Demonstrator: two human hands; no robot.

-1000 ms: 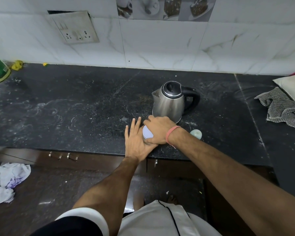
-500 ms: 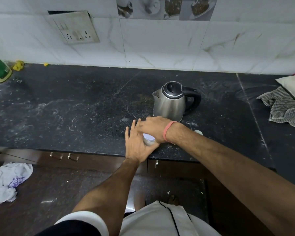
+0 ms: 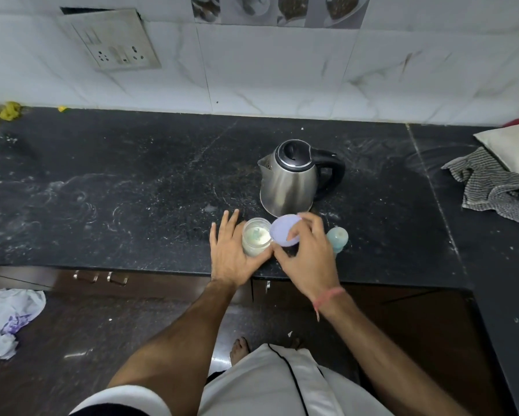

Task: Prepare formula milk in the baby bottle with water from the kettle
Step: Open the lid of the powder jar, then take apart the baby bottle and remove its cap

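Head cam looking down at a dark speckled surface (image 3: 132,181) with both bare hands working near its front edge. Left hand (image 3: 231,253) rests against a small clear jar (image 3: 256,239) with pale powder inside — fingers straight and spread along the jar's left side, thumb tucked under it toward the front, so that grip is relaxed rather than clamped. Right hand (image 3: 307,259) pinches a round lilac lid (image 3: 285,229) between thumb and fingertips, tilted and lifted just off the jar's right rim, so the jar mouth is uncovered. That hand is a bit motion-blurred, so finger detail is fuzzy. There's a thin pink wristband (image 3: 330,295) on the right wrist.

Just to the right of the lid-holding grip — partly hidden behind the knuckles — sits a pale teal baby bottle (image 3: 337,237), upright on the surface as far as I can tell. Straight beyond both hands stands the steel kettle (image 3: 291,181), lid closed, black handle pointing right, spout to the left, close to the lid but not touching.

Further right of the grip, a striped grey cloth (image 3: 498,187) lies crumpled. On the wall behind, a switch plate (image 3: 114,40).
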